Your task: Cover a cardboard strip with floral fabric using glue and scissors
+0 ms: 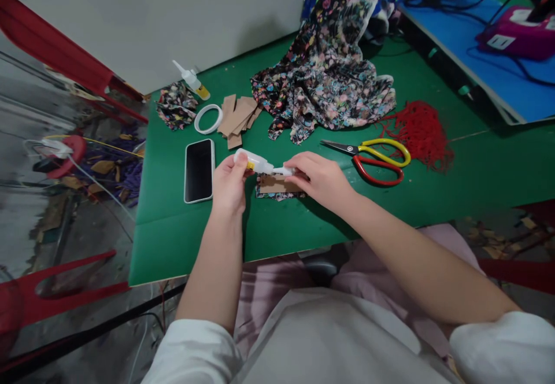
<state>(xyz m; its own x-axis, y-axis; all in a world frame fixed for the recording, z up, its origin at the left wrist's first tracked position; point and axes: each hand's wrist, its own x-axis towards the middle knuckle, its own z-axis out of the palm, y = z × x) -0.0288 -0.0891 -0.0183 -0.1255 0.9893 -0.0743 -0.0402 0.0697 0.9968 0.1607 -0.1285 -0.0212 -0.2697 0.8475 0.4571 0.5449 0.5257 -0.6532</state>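
My left hand (229, 181) is closed around a small white glue bottle (259, 163) with a yellow label, its nozzle end pointing right. The fingers of my right hand (318, 177) pinch the white cap (284, 171) at the bottle's tip. Whether cap and bottle are joined is too small to tell. Just below both hands, a brown cardboard strip (277, 185) lies on a piece of floral fabric (281, 196) on the green table (277, 228). The fabric shows along the strip's edges.
Left of my hands lie a phone (199, 171), a white ring (208, 119), cardboard pieces (238, 115) and a second bottle (193, 82). Floral cloth (329, 77) lies behind. Scissors (373, 158), red threads (422, 135) and a blue board (489, 54) are to the right.
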